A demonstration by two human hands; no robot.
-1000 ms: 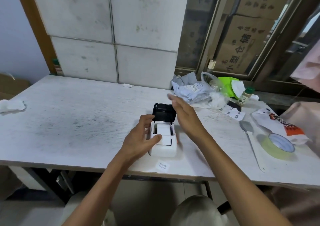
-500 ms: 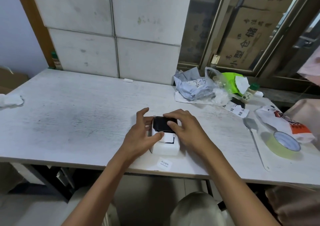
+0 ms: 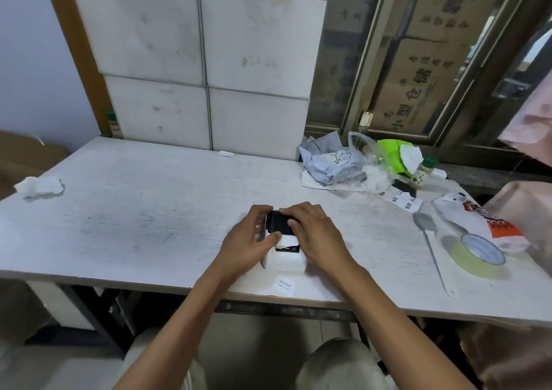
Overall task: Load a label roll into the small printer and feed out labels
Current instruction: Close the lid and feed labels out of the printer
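Both hands, left hand [image 3: 249,237] and right hand [image 3: 316,234], clamp the label printer [image 3: 285,258], pressing its black lid [image 3: 279,222] down — paper could jam if misaligned.

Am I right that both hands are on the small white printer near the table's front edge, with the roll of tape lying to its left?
Not quite. The head view shows both the left hand and right hand on the printer, but the roll of tape lies to its right, not its left.

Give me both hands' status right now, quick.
Left hand: closed around the printer, steadying its left side.
Right hand: pressing down on the black lid, fingers curled over it.
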